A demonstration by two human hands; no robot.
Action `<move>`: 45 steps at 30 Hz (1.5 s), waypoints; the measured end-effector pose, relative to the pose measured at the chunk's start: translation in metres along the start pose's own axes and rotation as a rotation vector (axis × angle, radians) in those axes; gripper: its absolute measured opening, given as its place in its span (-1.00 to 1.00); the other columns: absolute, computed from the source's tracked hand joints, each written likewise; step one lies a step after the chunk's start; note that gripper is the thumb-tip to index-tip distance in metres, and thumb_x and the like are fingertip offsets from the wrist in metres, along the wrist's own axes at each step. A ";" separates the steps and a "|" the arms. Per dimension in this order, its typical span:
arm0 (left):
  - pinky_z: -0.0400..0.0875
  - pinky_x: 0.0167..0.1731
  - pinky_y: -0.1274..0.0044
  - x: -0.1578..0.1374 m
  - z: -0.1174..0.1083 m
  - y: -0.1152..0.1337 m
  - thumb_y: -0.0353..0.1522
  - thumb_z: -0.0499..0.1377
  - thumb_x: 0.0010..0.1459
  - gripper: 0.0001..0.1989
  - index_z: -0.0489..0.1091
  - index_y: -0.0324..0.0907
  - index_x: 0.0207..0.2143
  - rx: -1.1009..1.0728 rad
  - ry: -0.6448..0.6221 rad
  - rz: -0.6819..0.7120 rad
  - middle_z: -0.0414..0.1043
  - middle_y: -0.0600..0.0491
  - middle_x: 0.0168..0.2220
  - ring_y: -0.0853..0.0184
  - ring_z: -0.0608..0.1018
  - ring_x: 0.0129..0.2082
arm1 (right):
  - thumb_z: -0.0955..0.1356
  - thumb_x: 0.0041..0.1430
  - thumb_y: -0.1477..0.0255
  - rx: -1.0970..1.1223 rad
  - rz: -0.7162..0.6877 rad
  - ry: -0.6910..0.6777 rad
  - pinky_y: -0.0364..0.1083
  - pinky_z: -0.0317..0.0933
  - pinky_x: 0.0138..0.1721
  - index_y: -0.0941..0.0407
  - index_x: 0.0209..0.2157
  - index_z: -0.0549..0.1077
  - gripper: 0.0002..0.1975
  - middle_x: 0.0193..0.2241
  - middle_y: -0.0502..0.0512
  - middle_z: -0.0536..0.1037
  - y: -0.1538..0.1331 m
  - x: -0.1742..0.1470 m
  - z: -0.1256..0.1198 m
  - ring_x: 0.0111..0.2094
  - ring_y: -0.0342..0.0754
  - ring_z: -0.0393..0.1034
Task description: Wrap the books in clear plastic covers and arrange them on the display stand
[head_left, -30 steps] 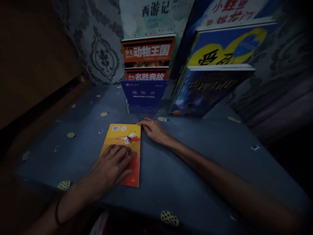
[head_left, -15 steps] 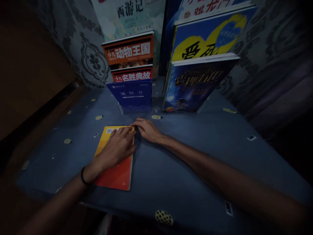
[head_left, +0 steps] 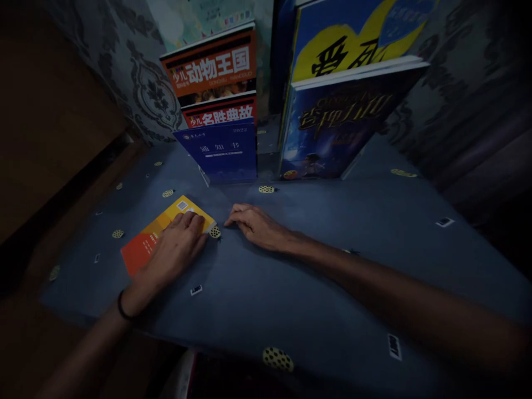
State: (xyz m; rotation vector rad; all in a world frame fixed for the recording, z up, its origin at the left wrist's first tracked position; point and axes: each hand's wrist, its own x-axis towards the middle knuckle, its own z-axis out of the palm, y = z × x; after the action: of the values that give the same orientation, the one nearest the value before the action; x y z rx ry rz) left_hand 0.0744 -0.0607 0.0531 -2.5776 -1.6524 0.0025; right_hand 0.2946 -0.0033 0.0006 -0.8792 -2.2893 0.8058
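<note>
A thin orange-and-yellow book (head_left: 154,228) lies aslant on the tablecloth, its barcode corner pointing toward the back. My left hand (head_left: 177,241), with a black band at the wrist, rests palm down across it. The fingers lie over the cover near its right end, and part of the book is hidden beneath the hand. To the right, apart from the book, my right hand (head_left: 255,226) sits on the cloth with its fingers curled together and nothing visible in them.
Behind the hands, a blue booklet (head_left: 224,152) stands before several upright books, including an orange one (head_left: 216,66). To its right stand a dark blue book (head_left: 328,133) and a yellow-and-blue book (head_left: 322,36). The tablecloth (head_left: 266,293) has a pineapple print. Patterned curtains hang behind.
The orange-and-yellow book has turned from nearly straight to aslant and shifted left under my left hand. My right hand is now apart from its corner. The view has tilted slightly downward.
</note>
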 end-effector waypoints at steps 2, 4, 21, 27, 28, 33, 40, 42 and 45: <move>0.47 -0.18 0.30 0.005 0.004 0.008 -0.24 0.00 0.37 -0.74 0.38 -0.22 -0.12 0.090 0.030 -0.077 0.45 -0.16 -0.11 0.05 0.49 -0.09 | 0.21 0.23 0.73 0.005 -0.002 0.000 -0.03 0.28 -0.06 0.19 -0.15 0.60 -0.62 -0.23 0.13 0.53 -0.001 0.000 -0.001 -0.16 -0.06 0.42; 0.46 -0.25 0.34 0.008 0.006 0.012 -0.24 0.02 0.37 -0.76 0.39 -0.20 -0.15 0.145 0.043 -0.108 0.45 -0.15 -0.14 0.05 0.49 -0.10 | 0.22 0.24 0.72 -0.001 -0.001 -0.003 -0.02 0.29 -0.05 0.16 -0.15 0.60 -0.63 -0.23 0.12 0.53 -0.003 -0.001 -0.002 -0.16 -0.06 0.42; 0.54 -0.22 0.34 0.011 -0.001 0.015 -0.41 -0.08 0.41 -0.60 0.12 -0.36 0.24 0.242 -0.063 -0.117 0.56 -0.21 -0.12 0.06 0.58 -0.06 | 0.25 0.33 0.59 -0.189 -0.006 -0.068 -0.03 0.20 -0.18 0.14 -0.08 0.55 -0.73 -0.19 0.14 0.47 -0.006 0.004 0.001 -0.14 0.00 0.34; 0.53 -0.28 0.41 0.009 -0.004 0.015 -0.43 -0.05 0.40 -0.63 0.18 -0.19 0.22 0.231 -0.072 -0.085 0.55 -0.12 -0.06 0.11 0.57 -0.08 | 0.23 0.32 0.59 -0.224 -0.002 -0.115 0.00 0.23 -0.13 0.19 -0.13 0.55 -0.74 -0.17 0.20 0.46 -0.013 0.018 0.004 -0.11 0.04 0.33; 0.52 -0.31 0.42 0.009 -0.005 0.016 -0.42 -0.02 0.39 -0.64 0.22 -0.14 0.20 0.253 -0.093 -0.087 0.55 -0.09 -0.06 0.10 0.57 -0.09 | 0.23 0.32 0.59 -0.206 0.016 -0.113 0.00 0.23 -0.12 0.20 -0.15 0.55 -0.74 -0.17 0.21 0.46 -0.014 0.020 0.005 -0.11 0.04 0.34; 0.42 -0.47 0.48 0.008 -0.002 0.019 -0.37 -0.01 0.41 -0.69 0.33 -0.04 0.13 0.297 -0.093 -0.113 0.56 -0.04 -0.12 0.12 0.56 -0.16 | 0.22 0.24 0.67 -0.006 0.101 -0.053 -0.04 0.24 -0.02 0.20 -0.26 0.52 -0.75 -0.18 0.18 0.47 -0.014 0.028 0.009 -0.10 -0.01 0.39; 0.39 -0.48 0.48 0.001 0.008 0.019 -0.26 -0.04 0.43 -0.70 0.35 -0.01 0.11 0.295 0.026 -0.100 0.55 -0.03 -0.06 0.14 0.56 -0.16 | 0.22 0.18 0.71 0.193 0.100 -0.018 -0.05 0.22 0.03 0.14 -0.30 0.41 -0.77 -0.19 0.11 0.44 -0.009 0.029 0.015 -0.09 -0.05 0.36; 0.39 -0.48 0.49 0.001 0.009 0.015 -0.22 -0.02 0.42 -0.70 0.33 -0.06 0.10 0.263 0.045 -0.126 0.57 -0.04 -0.11 0.15 0.58 -0.17 | 0.22 0.18 0.72 0.223 0.105 -0.020 -0.05 0.21 0.02 0.15 -0.29 0.40 -0.77 -0.19 0.10 0.43 -0.009 0.028 0.015 -0.10 -0.06 0.36; 0.39 -0.47 0.49 0.002 0.011 0.009 -0.18 0.01 0.40 -0.65 0.26 -0.15 0.13 0.182 0.118 -0.152 0.59 -0.06 -0.15 0.16 0.61 -0.19 | 0.22 0.18 0.70 0.275 0.108 -0.029 -0.05 0.22 -0.04 0.14 -0.27 0.42 -0.77 -0.19 0.06 0.44 -0.008 0.027 0.014 -0.15 -0.08 0.37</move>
State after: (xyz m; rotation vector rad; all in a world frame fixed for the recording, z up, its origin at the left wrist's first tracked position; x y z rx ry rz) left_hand 0.0825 -0.0618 0.0411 -2.2711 -1.7142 -0.0079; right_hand 0.2651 0.0062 0.0043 -0.8739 -2.1025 1.1553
